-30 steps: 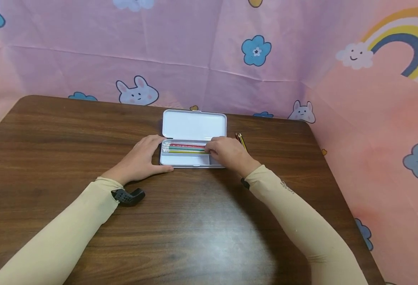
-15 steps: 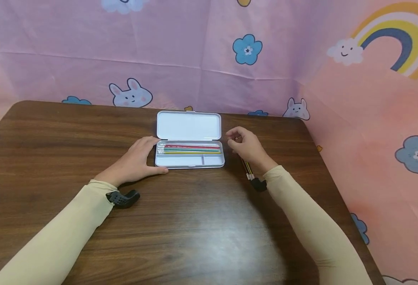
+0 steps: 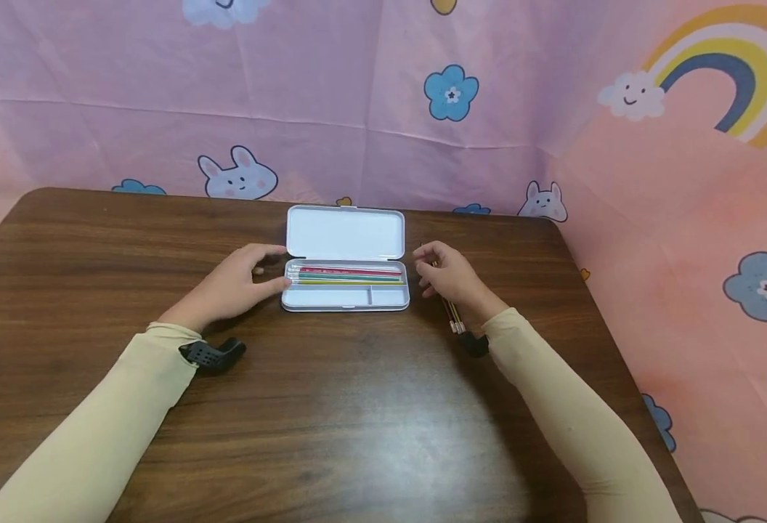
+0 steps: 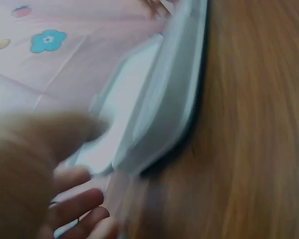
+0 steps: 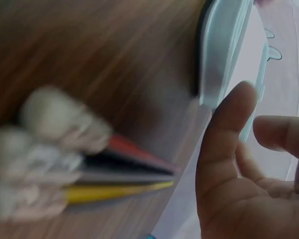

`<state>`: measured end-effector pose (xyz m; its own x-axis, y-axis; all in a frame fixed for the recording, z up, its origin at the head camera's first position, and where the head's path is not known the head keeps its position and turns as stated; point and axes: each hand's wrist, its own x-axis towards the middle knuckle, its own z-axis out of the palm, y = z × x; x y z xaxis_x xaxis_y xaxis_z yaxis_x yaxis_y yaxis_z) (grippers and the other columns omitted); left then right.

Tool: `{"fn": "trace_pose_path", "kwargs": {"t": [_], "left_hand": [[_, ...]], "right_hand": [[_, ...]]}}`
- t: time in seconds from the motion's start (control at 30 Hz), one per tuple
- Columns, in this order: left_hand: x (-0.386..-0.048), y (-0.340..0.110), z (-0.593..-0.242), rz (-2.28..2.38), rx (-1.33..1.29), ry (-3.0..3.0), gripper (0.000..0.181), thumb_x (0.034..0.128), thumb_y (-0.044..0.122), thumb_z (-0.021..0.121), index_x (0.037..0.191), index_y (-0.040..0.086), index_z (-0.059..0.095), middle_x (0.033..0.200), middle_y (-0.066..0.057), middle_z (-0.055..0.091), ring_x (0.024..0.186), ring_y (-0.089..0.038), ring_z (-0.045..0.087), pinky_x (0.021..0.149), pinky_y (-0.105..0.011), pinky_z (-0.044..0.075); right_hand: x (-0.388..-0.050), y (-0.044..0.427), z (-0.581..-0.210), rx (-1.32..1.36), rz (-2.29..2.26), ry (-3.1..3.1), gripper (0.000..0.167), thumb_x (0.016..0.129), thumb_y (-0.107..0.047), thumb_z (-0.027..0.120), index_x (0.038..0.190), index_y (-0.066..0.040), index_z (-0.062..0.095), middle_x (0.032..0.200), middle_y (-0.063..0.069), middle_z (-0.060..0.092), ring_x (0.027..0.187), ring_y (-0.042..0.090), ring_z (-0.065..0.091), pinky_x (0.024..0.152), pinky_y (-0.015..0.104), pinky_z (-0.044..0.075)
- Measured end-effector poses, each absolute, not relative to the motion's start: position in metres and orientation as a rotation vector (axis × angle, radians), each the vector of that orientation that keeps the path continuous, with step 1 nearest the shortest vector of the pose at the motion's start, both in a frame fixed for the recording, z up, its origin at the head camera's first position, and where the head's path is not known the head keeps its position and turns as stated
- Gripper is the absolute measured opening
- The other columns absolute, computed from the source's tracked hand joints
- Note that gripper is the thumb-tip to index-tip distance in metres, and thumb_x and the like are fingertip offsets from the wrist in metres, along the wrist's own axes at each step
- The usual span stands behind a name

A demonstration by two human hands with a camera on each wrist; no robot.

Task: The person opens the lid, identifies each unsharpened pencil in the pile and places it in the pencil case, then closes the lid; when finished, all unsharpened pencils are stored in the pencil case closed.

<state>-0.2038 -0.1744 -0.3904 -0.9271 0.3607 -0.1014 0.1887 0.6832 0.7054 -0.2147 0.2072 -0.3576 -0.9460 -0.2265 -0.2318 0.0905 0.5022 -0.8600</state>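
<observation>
A white pencil case [image 3: 331, 296] lies on the table with its lid [image 3: 344, 232] folded back. Several pencils [image 3: 351, 277], among them red, green and yellow, lie side by side in its long rear compartment. My left hand [image 3: 226, 287] is at the case's left end, fingers spread; whether the thumb touches the rim cannot be told. To the right of the case, my right hand [image 3: 458, 280] hovers with loosely bent fingers and nothing between them. Under it lie loose pencils [image 3: 453, 319], partly hidden; the right wrist view shows red, black and yellow pencils [image 5: 119, 191] with pale eraser ends.
The dark wooden table [image 3: 331, 421] reaches back to a pink and purple cloth wall [image 3: 331, 94]. A second cloth wall [image 3: 671, 240] stands along the right side. Each wrist wears a black device [image 3: 212, 354].
My right hand has left the case's right part and moved right, over the loose pencils. My left hand has lately drawn slightly left from its hold on the case's end.
</observation>
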Motion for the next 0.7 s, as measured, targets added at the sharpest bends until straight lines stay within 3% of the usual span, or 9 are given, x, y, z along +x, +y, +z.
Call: {"fn": "trace_pose_path", "kwargs": {"t": [0.13,0.23,0.3,0.53,0.7], "left_hand": [[-0.205,-0.173,-0.389,1.348,0.2,2.532,0.06,0.1059,0.034,0.059,0.156,0.007,0.04,0.146,-0.018,0.055,0.12,-0.032,0.059,0.094,-0.046,0.054],[-0.207,-0.17,-0.388,1.449,0.114,2.397,0.062,0.1077,0.025,0.056,0.162,0.008,0.031,0.144,-0.018,0.056,0.105,-0.028,0.062,0.076,-0.033,0.057],[-0.207,-0.167,-0.386,1.485,0.103,2.32,0.064,0.1076,0.019,0.055,0.164,0.008,0.026,0.146,-0.02,0.055,0.103,-0.027,0.062,0.071,-0.028,0.059],[-0.208,-0.158,-0.382,1.492,0.126,2.226,0.072,0.0995,0.001,0.049,0.165,0.006,0.019,0.148,-0.022,0.048,0.113,-0.03,0.06,0.08,-0.028,0.061],[-0.207,-0.16,-0.372,1.532,0.14,2.082,0.073,0.1032,0.008,0.046,0.166,0.007,0.009,0.151,-0.024,0.041,0.126,-0.034,0.055,0.092,-0.033,0.059]], "right_hand": [[-0.217,0.195,-0.36,-0.07,-1.378,2.369,0.043,0.107,-0.01,0.051,0.148,-0.001,0.043,0.127,0.02,0.055,0.085,0.025,0.063,0.071,0.035,0.062],[-0.218,0.189,-0.361,-0.061,-1.337,2.349,0.05,0.107,-0.011,0.054,0.153,-0.002,0.038,0.133,0.021,0.055,0.087,0.026,0.064,0.073,0.035,0.063],[-0.219,0.186,-0.362,-0.064,-1.31,2.352,0.052,0.106,-0.011,0.054,0.154,-0.001,0.036,0.136,0.023,0.054,0.088,0.027,0.063,0.073,0.034,0.063],[-0.224,0.183,-0.366,-0.064,-1.26,2.353,0.054,0.102,-0.004,0.053,0.153,0.003,0.038,0.139,0.024,0.054,0.087,0.024,0.061,0.07,0.03,0.061],[-0.226,0.183,-0.368,-0.068,-1.252,2.378,0.049,0.1,0.0,0.053,0.148,0.002,0.043,0.137,0.023,0.055,0.084,0.024,0.059,0.066,0.028,0.058]]}}
